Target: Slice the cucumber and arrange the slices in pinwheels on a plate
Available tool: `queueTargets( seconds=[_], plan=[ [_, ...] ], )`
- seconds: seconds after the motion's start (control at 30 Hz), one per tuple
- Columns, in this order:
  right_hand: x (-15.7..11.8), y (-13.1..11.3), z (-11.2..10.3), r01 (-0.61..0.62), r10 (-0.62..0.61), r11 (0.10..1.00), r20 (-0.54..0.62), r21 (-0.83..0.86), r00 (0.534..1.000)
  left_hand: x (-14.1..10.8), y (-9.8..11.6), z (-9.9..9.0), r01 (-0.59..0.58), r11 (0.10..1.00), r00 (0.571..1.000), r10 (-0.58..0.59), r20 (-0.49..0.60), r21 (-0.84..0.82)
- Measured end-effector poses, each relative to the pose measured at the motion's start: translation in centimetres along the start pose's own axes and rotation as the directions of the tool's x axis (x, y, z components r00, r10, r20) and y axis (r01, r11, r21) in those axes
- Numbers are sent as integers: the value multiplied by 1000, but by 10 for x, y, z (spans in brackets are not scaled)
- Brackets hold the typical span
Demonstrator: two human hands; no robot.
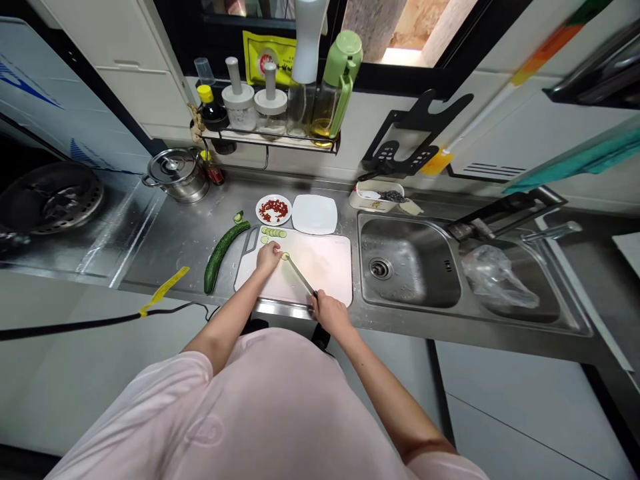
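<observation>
My right hand (330, 312) is closed around the dark handle of a kitchen knife (301, 273), its blade slanting up and left over the white cutting board (325, 260). A pale green cucumber slice (285, 256) sits at the blade's tip. Just left of that slice, my left hand (270, 256) is bent over the board with its fingers drawn together; what they hold, if anything, is too small to make out. Several cucumber slices (273, 232) lie in a row along the board's top left. Beside the board on the left rests a whole cucumber (223, 253).
Behind the board stand a plate of chopped red pieces (274, 210) and a white square plate (315, 215). A steel sink (410, 267) is to the right, a lidded pot (179, 175) to the left. Bottles and jars fill a wall rack (270, 137).
</observation>
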State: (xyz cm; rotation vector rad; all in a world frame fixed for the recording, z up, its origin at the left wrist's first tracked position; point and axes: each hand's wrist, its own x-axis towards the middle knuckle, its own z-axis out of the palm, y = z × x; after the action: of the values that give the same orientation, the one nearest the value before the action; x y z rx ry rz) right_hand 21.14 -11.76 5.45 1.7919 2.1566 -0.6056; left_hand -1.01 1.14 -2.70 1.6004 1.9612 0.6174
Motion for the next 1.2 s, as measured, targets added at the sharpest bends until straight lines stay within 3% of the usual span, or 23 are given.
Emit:
queueTargets(
  seconds=[0.8,1.2],
  plan=[
    [10,-8,-34,22,-22,1000,89,-2,996,0,3,-2,42,999,999,-43,21,12],
    [11,-11,-37,24,-25,1000,91,6,996,1,3,-2,51,999,999,-51,17,16]
  ],
)
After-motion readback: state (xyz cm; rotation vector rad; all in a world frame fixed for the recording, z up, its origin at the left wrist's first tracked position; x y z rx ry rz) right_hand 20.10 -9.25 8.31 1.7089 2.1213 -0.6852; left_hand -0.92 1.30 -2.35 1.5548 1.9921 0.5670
